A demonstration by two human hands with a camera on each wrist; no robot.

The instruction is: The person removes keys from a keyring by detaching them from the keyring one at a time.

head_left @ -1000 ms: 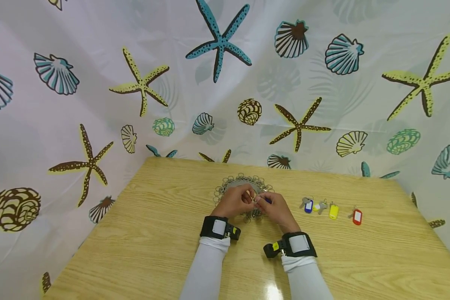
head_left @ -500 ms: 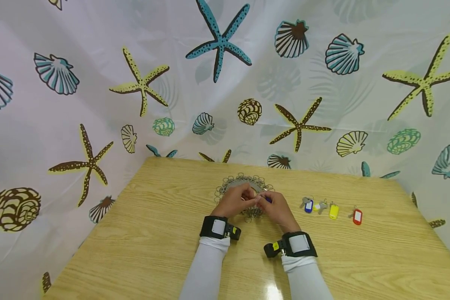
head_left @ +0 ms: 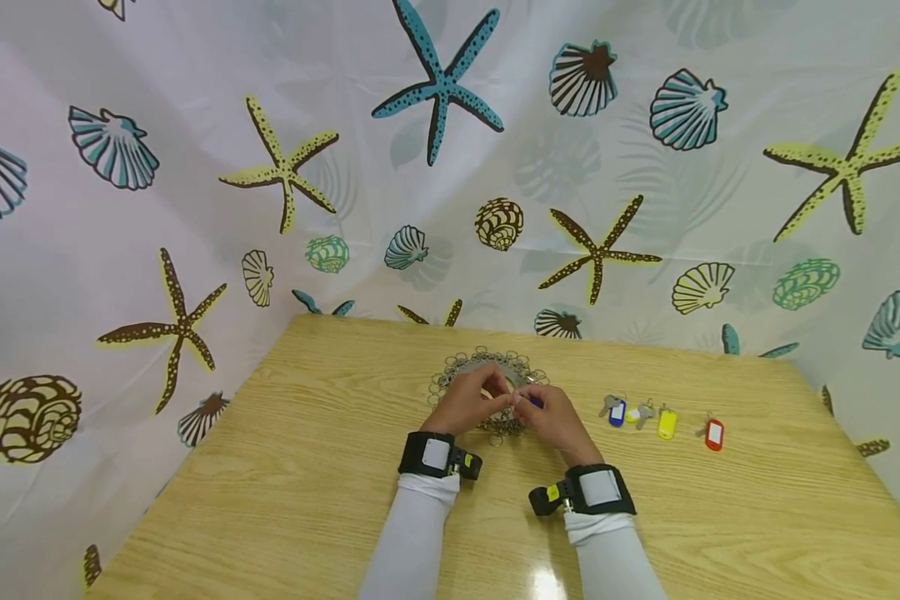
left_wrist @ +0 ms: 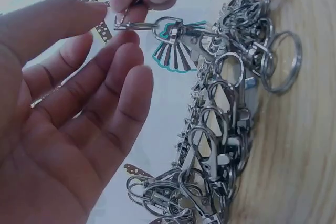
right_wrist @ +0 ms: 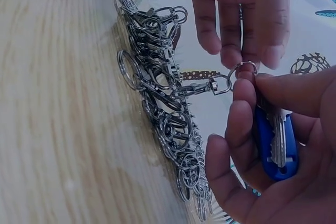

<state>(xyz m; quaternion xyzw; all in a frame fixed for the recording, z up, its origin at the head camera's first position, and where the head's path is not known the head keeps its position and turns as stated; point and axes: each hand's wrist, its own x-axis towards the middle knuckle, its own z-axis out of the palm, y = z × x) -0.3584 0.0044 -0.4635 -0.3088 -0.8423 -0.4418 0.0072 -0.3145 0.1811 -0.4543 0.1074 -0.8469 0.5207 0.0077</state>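
Note:
In the head view my left hand [head_left: 468, 402] and right hand [head_left: 557, 418] meet over a heap of metal swivel clasps with split rings [head_left: 461, 362]. My right thumb and fingertips pinch a key ring [right_wrist: 252, 63] in the right wrist view. A silver key [right_wrist: 280, 142] and a blue key tag [right_wrist: 264, 153] lie against that palm. One swivel clasp [left_wrist: 173, 31] joins this ring to the heap. The left thumb is just beside the ring in the left wrist view, its other fingers loosely bent. Fingers partly hide the ring.
To the right lie keys with a blue tag [head_left: 617, 413], a yellow tag [head_left: 667, 423] and a red tag [head_left: 714, 434]. Another yellow tag is partly covered by a key [head_left: 645, 413]. The wooden table [head_left: 307, 483] backs onto a shell-patterned curtain [head_left: 360, 208].
The fingertips of both hands have shifted slightly around the key ring. The left thumb and forefinger have spread a little. Both arms and the tagged keys stay in place.

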